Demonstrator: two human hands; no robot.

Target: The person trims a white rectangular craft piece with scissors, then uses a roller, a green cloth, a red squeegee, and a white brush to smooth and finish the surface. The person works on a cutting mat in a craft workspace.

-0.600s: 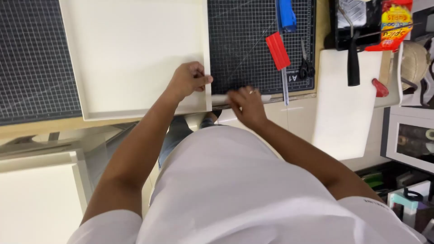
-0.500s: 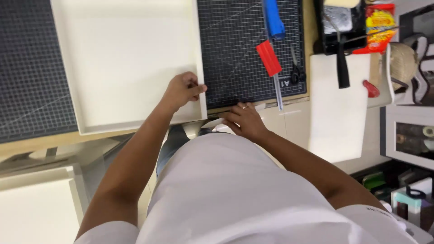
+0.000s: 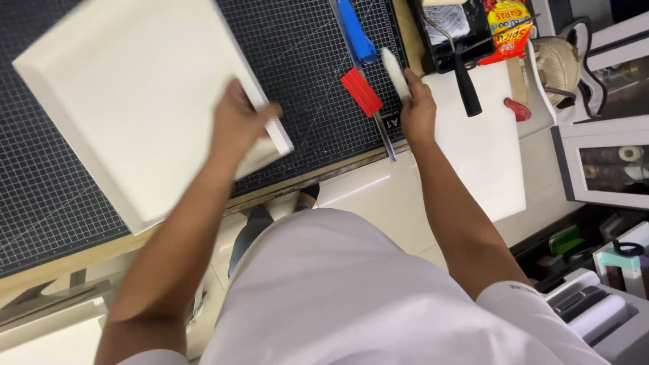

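Repositioning step, by the look of it: left hand [image 3: 236, 128] clamped on the near corner of the white frame [image 3: 135, 101], fingers curled over its rim, frame lying skewed on the black cutting mat [image 3: 318, 88]. Right hand [image 3: 416, 111] closed around a small white block [image 3: 394, 71] at the mat's right edge, beside the red-handled tool [image 3: 362, 91] and blue-handled tool [image 3: 356, 30]. Next, probably: squaring the frame, bringing the block to it.
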